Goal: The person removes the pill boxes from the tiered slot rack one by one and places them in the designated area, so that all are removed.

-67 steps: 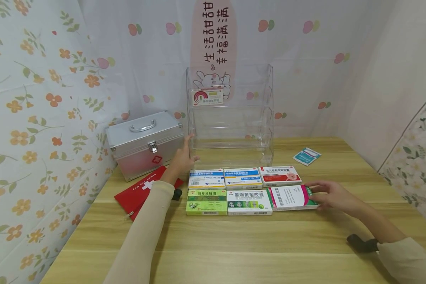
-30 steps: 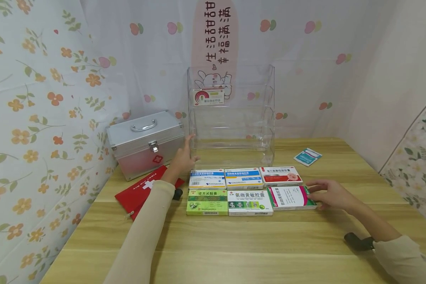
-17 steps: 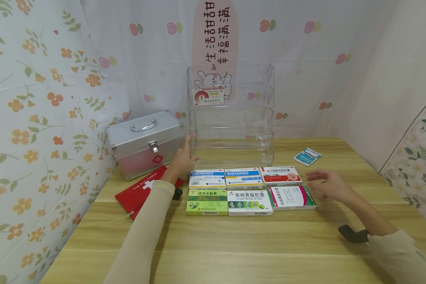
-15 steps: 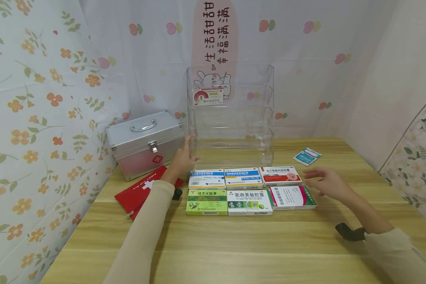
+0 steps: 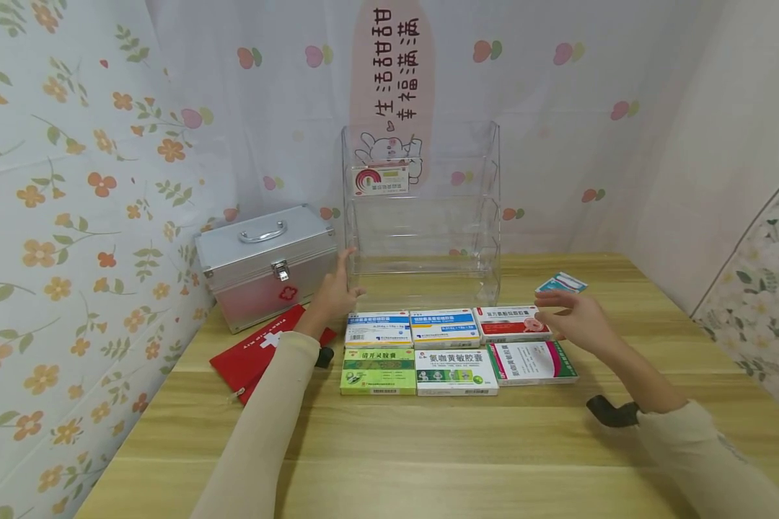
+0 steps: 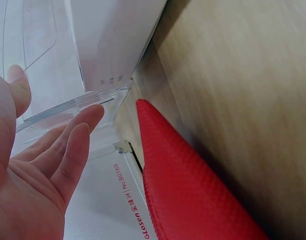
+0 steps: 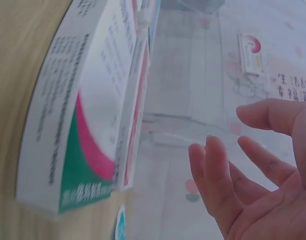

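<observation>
My left hand (image 5: 333,292) is at the lower left side of a clear acrylic rack (image 5: 422,270), its fingers fairly straight. In the left wrist view, the thumb and fingers (image 6: 75,150) lie around the rack's edge; firm contact is hard to tell. Over the right end of a red-and-white medicine box (image 5: 511,324) hovers my right hand (image 5: 578,322), fingers loosely bent and holding nothing. Just below it lies a white, pink and green medicine box (image 5: 529,362). Completing the two rows are blue-and-white boxes (image 5: 378,329), a green box (image 5: 378,371) and a white-and-green box (image 5: 456,371).
One medicine box (image 5: 380,180) stands in an upper tier of the rack. Left of it are a silver first-aid case (image 5: 266,263) and a red first-aid pouch (image 5: 253,353). A teal-and-white packet (image 5: 574,282) lies behind my right hand, partly hidden.
My right hand has let go of the white, pink and green box, lifted, and moved left and back over the red-and-white box. The left hand has stayed at the rack.
</observation>
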### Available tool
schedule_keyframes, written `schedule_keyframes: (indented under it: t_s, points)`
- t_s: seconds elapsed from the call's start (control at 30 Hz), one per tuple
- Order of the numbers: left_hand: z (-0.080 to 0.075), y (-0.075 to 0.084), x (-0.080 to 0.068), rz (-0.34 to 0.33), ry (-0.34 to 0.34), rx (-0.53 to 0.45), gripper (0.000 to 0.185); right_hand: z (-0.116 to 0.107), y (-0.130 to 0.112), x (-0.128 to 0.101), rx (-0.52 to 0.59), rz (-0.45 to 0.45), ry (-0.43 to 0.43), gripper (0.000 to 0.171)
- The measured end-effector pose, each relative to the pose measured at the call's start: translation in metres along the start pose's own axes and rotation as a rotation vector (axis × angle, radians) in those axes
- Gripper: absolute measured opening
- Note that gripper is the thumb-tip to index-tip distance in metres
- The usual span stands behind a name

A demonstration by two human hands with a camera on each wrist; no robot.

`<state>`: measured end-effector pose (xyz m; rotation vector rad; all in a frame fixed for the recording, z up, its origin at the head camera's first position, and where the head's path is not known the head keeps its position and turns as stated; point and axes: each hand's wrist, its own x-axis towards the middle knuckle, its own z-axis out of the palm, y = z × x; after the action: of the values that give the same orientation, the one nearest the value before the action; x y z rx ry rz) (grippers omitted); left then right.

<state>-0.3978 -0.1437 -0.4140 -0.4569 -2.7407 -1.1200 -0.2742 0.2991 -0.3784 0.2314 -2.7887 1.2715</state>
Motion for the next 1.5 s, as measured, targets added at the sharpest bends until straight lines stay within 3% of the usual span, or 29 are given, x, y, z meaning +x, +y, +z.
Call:
schedule_keyframes:
  t_s: [0.33,1.07,1.5]
  points:
    - [0.0,0.001,0.0,0.001,-0.002,0.015,0.094,0.014,-0.018,0.012,0.005,-0.064,0.101,0.045]
    - [0.001,0.0,0.0,-0.004,-0.001,0.031,0.091,0.045,-0.06,0.047,0.244,-0.099,0.219,0.042]
    - [0.002,-0.004,0.002,0.025,0.01,0.019,0.093,0.054,-0.097,0.076,0.312,-0.157,0.281,0.04]
